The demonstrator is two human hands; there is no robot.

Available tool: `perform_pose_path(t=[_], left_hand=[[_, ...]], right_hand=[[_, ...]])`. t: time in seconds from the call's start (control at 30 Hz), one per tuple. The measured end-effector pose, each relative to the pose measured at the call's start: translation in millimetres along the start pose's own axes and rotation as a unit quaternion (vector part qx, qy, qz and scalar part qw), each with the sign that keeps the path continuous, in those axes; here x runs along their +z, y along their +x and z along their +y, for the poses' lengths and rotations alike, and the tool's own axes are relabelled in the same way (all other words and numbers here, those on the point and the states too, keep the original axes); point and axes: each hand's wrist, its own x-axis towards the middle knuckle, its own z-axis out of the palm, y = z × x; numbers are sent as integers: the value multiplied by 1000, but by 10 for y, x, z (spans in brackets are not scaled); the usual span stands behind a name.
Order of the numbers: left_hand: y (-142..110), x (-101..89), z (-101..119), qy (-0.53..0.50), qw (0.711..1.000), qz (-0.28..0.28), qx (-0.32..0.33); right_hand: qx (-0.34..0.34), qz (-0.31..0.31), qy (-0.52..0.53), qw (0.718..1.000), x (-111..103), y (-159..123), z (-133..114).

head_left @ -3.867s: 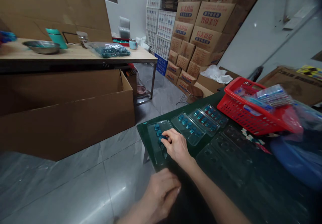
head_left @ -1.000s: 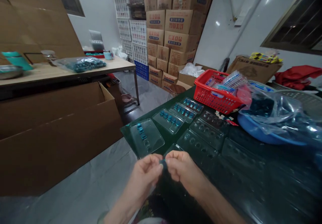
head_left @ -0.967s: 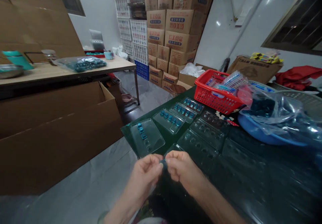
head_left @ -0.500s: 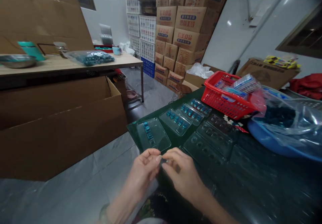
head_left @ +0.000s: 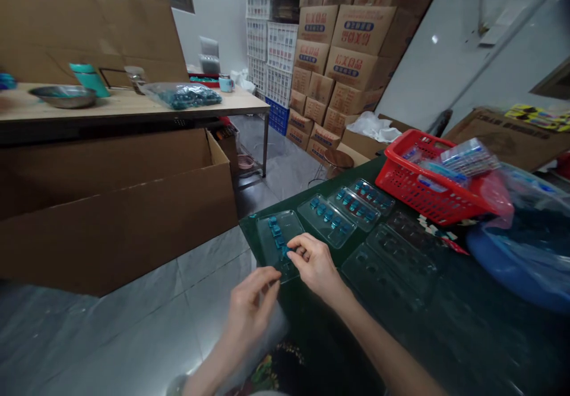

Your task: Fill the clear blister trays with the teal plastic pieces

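Note:
My right hand (head_left: 314, 263) reaches over a clear plastic blister tray (head_left: 279, 241) at the near left corner of the dark green table (head_left: 445, 336). Its fingertips pinch a small teal piece (head_left: 285, 251) at the tray's row of teal pieces. My left hand (head_left: 253, 308) hovers just off the table's edge, fingers curled loosely; I cannot make out whether it holds anything. Two filled trays (head_left: 327, 220) (head_left: 360, 204) lie beyond, and empty trays (head_left: 392, 259) sit to the right.
A red basket (head_left: 423, 185) with packets stands at the table's back. A blue basin (head_left: 521, 265) under a plastic bag is at right. A large open cardboard box (head_left: 116, 206) sits left on the floor, with a wooden table (head_left: 129, 102) behind and stacked cartons (head_left: 347, 46) further back.
Both hands were pinched together on a small teal piece near my body. Now my right hand has moved forward to the nearest tray with the piece, and my left hand has dropped back.

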Motion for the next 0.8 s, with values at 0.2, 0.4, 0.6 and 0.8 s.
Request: perform_pose_path(t=[0.2,0.4,0.6,0.8], left_hand=[[-29,62,-87,63,995,-32,75],[-37,83,-145,68,994,-22,80],[-49,107,-189,69,993,-25,91],[-37,127,-201,84,991,-14,107]], right_hand=[[-44,-39,-71,996,-6,21,-3],[-49,-59,-151,986,25,33,-13],[-75,-79,-185,977,42,43,23],[-104,-72,-151,980,50,38,57]])
